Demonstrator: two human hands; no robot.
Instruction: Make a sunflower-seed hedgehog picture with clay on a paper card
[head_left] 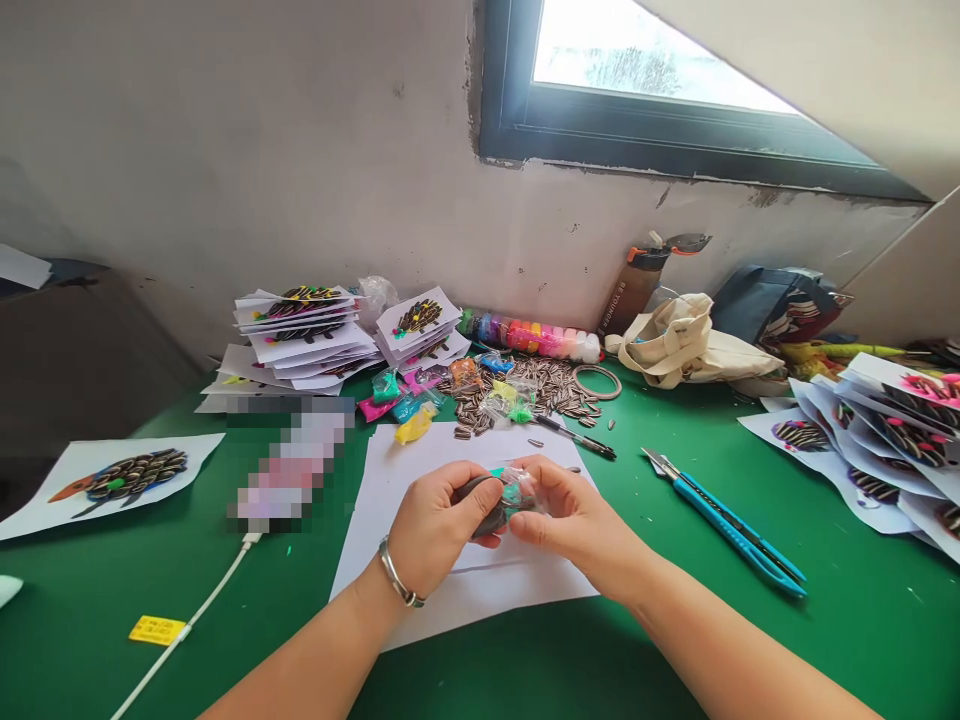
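Observation:
Above white paper sheets point(420, 610) my two hands meet in the middle of the head view. My left hand point(450, 520), with a silver bracelet at its wrist, is closed round a dark grey lump point(491, 520). My right hand point(559, 510) pinches a clear plastic packet point(517, 487) with something teal inside, touching the lump's right side. Just behind the hands, a black pen point(574, 436) lies at the paper's far edge. Striped seeds point(540, 385) are heaped beyond it, with small coloured packets such as a yellow one point(416, 424) beside them.
Stacked seed pictures stand at the back left point(300, 335) and right point(892, 440); one picture point(127, 475) lies far left. A blue cutter point(735, 530) lies right of the paper. Behind are a tape ring point(597, 382), brown bottle point(634, 290) and cloth bag point(675, 340). A white cable point(202, 610) crosses the left.

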